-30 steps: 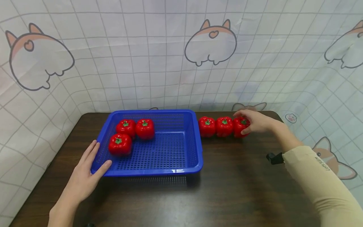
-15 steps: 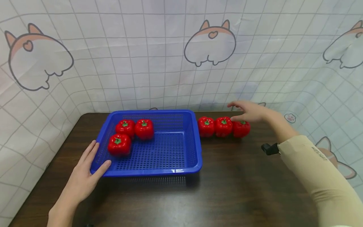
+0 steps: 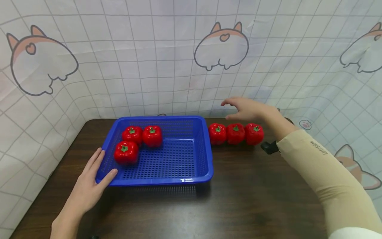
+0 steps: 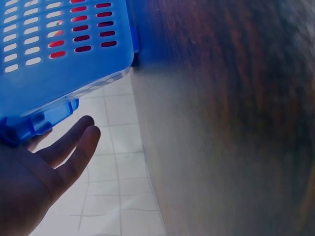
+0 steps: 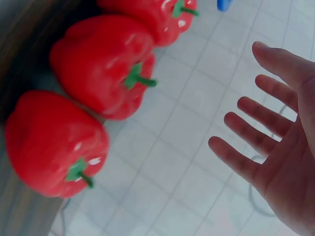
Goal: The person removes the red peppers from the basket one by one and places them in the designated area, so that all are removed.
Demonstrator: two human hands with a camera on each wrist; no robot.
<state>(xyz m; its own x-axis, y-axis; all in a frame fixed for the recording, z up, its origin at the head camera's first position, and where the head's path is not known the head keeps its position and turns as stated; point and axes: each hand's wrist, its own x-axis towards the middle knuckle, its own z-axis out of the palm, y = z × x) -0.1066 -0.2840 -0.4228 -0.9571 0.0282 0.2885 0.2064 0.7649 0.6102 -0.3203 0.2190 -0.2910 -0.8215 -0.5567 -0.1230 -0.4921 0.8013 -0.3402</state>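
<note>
My left hand (image 3: 86, 186) rests against the near left corner of a blue plastic basket (image 3: 158, 181), its fingers extended along the left rim. In the left wrist view, the loosely spread fingers (image 4: 81, 147) show beside the basket's perforated wall (image 4: 64, 73). Inside, toward the left, sit three red bell peppers with green stems, one of them the near bell pepper (image 3: 126, 152). My right hand (image 3: 249, 109) hovers over a row of three more: a left pepper (image 3: 217, 133), a middle pepper (image 3: 235, 134) and a right pepper (image 3: 254, 134). In the right wrist view its fingers are spread, holding nothing.
A dark wooden table (image 3: 244, 199) carries everything. Behind it hangs a white gridded cloth (image 3: 149, 66) with cartoon animal prints. The row of peppers stands just right of the basket, near the table's back edge. A black camera mount (image 3: 270, 147) juts from the right wrist.
My right hand has let go of the rightmost pepper, then risen and moved left above the row. The left hand, the basket and the peppers stay in place.
</note>
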